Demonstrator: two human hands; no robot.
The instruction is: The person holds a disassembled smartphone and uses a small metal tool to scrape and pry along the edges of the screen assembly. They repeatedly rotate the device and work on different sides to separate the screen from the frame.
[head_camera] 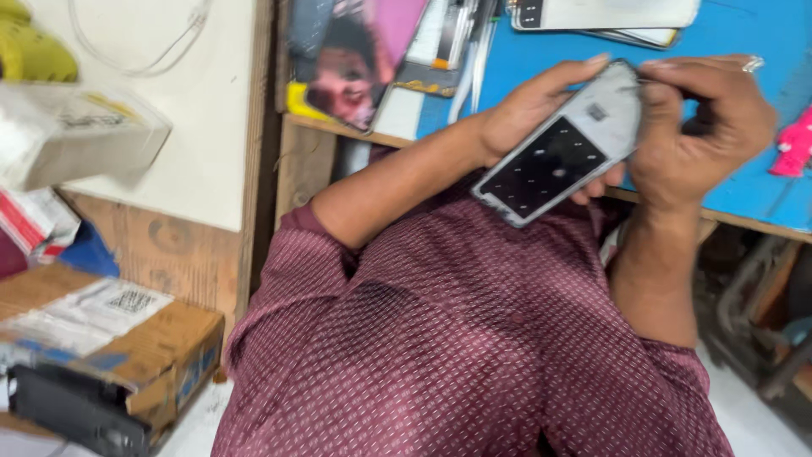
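Note:
I hold a phone display panel [554, 156], dark with a grid of small marks and a pale grey upper end, tilted over the edge of a blue work surface [761, 182]. My left hand [529, 106] cradles it from behind, fingers along its far side. My right hand [698, 131], with a ring on one finger, pinches the panel's pale top end. My maroon patterned shirt fills the lower middle of the view.
Flat white phone panels [605, 15] lie at the top of the blue surface, a pink object [795, 144] at its right edge. A printed picture card [355, 59] leans at top centre. A taped cardboard box [118, 347] and a white box [72, 135] sit at left.

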